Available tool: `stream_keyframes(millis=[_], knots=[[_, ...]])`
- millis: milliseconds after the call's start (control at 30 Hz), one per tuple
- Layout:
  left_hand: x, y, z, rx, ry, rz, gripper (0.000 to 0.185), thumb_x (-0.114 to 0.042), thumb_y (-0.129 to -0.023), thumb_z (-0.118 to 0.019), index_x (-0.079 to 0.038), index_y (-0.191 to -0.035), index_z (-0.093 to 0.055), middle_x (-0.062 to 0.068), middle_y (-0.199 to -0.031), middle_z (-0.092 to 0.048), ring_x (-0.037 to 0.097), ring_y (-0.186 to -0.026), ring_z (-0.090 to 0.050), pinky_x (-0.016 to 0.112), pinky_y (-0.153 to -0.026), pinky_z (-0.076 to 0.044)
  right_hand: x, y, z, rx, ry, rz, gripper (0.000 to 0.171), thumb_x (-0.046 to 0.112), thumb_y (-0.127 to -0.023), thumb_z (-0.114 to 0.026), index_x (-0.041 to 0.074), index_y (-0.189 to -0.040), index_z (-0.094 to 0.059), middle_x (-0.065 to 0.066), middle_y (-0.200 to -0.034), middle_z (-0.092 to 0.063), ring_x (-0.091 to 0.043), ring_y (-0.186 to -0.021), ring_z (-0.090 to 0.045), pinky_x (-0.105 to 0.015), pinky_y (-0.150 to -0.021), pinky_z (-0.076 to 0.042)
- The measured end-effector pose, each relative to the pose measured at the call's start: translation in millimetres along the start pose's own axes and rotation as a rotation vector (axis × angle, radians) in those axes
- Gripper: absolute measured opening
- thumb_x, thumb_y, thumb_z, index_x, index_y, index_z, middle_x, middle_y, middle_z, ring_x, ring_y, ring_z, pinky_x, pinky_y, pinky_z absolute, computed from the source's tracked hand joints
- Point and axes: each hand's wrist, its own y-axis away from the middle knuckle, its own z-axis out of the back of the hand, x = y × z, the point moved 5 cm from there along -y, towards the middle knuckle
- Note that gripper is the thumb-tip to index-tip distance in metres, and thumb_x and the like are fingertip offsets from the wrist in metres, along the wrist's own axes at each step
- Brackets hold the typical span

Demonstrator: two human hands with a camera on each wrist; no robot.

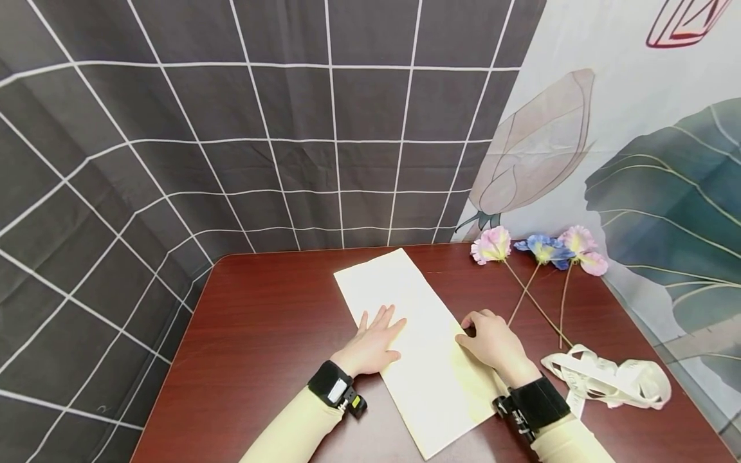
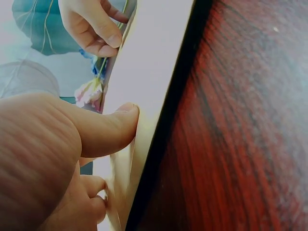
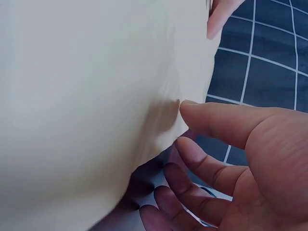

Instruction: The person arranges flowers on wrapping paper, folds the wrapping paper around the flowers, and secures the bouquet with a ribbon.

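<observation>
Left grip (image 1: pixel 376 341): flat, fingers spread, pressing the left half of the paper sheet (image 1: pixel 405 302), which lies slantwise mid-desk (image 1: pixel 260 321). Right grip (image 1: pixel 492 337): fingers curled at the sheet's right edge, thumb touching it; a true pinch can't be confirmed. Paper looks light, thin, floppy, likely to crease and slide on polished wood. Best taken at an edge or corner. Both forearms low, wrists near the desk. Fake flowers (image 1: pixel 538 251) and ribbon (image 1: pixel 608 379) lie to the right.

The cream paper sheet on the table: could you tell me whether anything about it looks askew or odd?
The paper sheet lies diagonally across the table, not square to its edges. The left hand rests flat on it; the right hand lifts its right edge. No damage shows.
</observation>
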Motion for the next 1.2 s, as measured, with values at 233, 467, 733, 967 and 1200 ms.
stream_keyframes(millis=[233,467,733,967,1200], knots=[[-2.1,-0.7,-0.3,0.0,-0.005,0.01,0.067,-0.032,-0.089,-0.062,-0.019,-0.148,-0.034,0.014,-0.158,-0.014,0.03,-0.146,-0.009,0.062,-0.111,-0.007,-3.9,-0.4,-2.5,-0.005,-0.001,-0.02,0.025,0.033,-0.08,-0.07,0.014,-0.097,-0.066,-0.008,-0.097,-0.057,-0.028,-0.086,-0.054,-0.044,-0.065,-0.047],[-2.7,0.2,-0.2,-0.009,-0.008,0.027,0.067,-0.035,-0.09,-0.061,-0.019,-0.149,-0.033,0.015,-0.158,-0.014,0.032,-0.145,-0.008,0.062,-0.111,-0.009,-0.4,-1.6,0.2,-0.007,-0.022,-0.024,0.026,0.034,-0.081,-0.07,0.014,-0.097,-0.063,-0.006,-0.093,-0.058,-0.025,-0.083,-0.056,-0.044,-0.065,-0.046],[-6.4,-0.1,6.4,-0.084,0.005,0.04,0.068,-0.032,-0.088,-0.064,-0.02,-0.148,-0.036,0.012,-0.156,-0.021,0.03,-0.145,-0.013,0.065,-0.106,-0.019,2.3,-2.0,2.5,-0.001,-0.104,-0.041,0.023,0.033,-0.083,-0.069,0.015,-0.095,-0.062,0.0,-0.086,-0.063,-0.016,-0.075,-0.057,-0.037,-0.065,-0.045],[-7.9,0.0,13.1,-0.152,-0.029,0.053,0.067,-0.031,-0.083,-0.071,-0.02,-0.143,-0.043,0.013,-0.153,-0.029,0.031,-0.141,-0.027,0.056,-0.097,-0.033,3.2,-1.6,1.7,-0.022,-0.153,-0.016,0.015,0.031,-0.084,-0.069,0.018,-0.087,-0.063,0.005,-0.078,-0.061,-0.011,-0.068,-0.053,-0.031,-0.064,-0.042],[-5.3,0.2,10.8,-0.155,-0.058,0.081,0.066,-0.036,-0.083,-0.071,-0.021,-0.142,-0.045,0.012,-0.152,-0.032,0.03,-0.138,-0.032,0.051,-0.097,-0.034,3.5,-1.3,3.1,-0.043,-0.16,-0.027,0.017,0.033,-0.085,-0.068,0.017,-0.088,-0.062,0.004,-0.076,-0.06,-0.012,-0.067,-0.053,-0.03,-0.065,-0.041]])
